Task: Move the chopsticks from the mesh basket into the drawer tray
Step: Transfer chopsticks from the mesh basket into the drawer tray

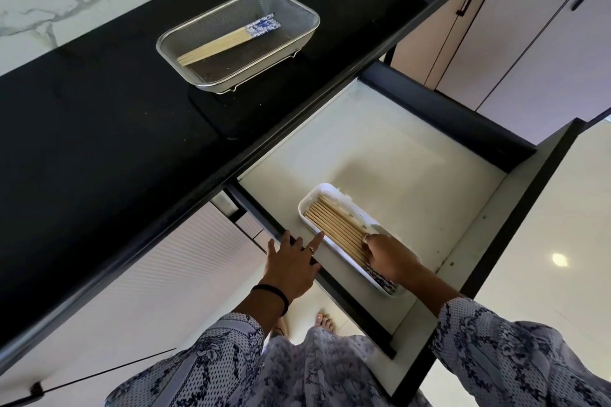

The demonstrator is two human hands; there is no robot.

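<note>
Chopsticks (334,226) lie side by side in the white tray (305,208) on the pale floor of the open drawer (396,149), their blue-patterned ends toward the person. Right hand (388,258) rests on the near part of this row, fingers curled down onto the sticks; whether it actually grips any cannot be told. Left hand (291,264) is spread, fingers straight, lying over the drawer's dark left wall, with the forefinger tip touching the tray's left rim. A second, smaller bundle of chopsticks (231,40) lies in the mesh basket (297,6), which stands on the black counter (99,142) behind the drawer, well apart from both hands. Patterned sleeves (515,357) cover both forearms; a dark band (272,296) circles the left wrist
</note>
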